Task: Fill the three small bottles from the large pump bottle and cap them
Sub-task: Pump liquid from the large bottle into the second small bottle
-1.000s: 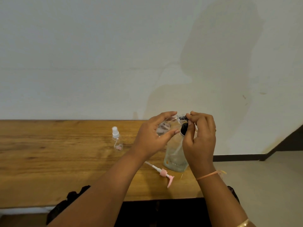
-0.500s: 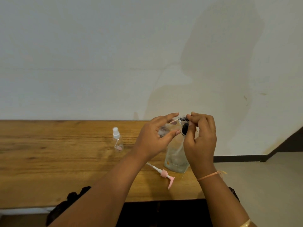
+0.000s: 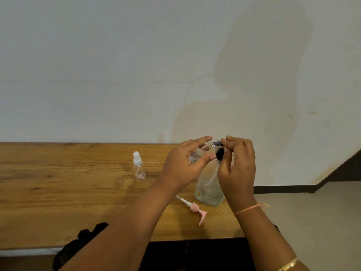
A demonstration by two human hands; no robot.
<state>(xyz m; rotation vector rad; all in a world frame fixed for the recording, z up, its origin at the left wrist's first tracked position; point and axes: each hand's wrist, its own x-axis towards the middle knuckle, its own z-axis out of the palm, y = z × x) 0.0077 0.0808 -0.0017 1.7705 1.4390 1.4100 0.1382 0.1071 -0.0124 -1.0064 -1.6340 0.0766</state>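
One small clear plastic spray bottle with a white cap (image 3: pixel 139 169) stands capped left of centre on the grainy wooden bench (image 3: pixel 58 192); whether it is filled, I cannot tell. At centre the left hand (image 3: pixel 185 165) curls its grip round a second small transparent bottle (image 3: pixel 197 156), and the right hand (image 3: pixel 236 169) pinches a small black cap (image 3: pixel 218 143) at its neck, so capping seems under way. No third bottle shows. The large clear bottle (image 3: pixel 208 192) stands below the hands, with its pink pump (image 3: pixel 195 209) lying beside it.

Pink pump (image 3: pixel 197 209); clear spray bottle (image 3: pixel 139 169), white cap; brown wood-grain table (image 3: pixel 58 182); grey-white wall (image 3: pixel 117 65).
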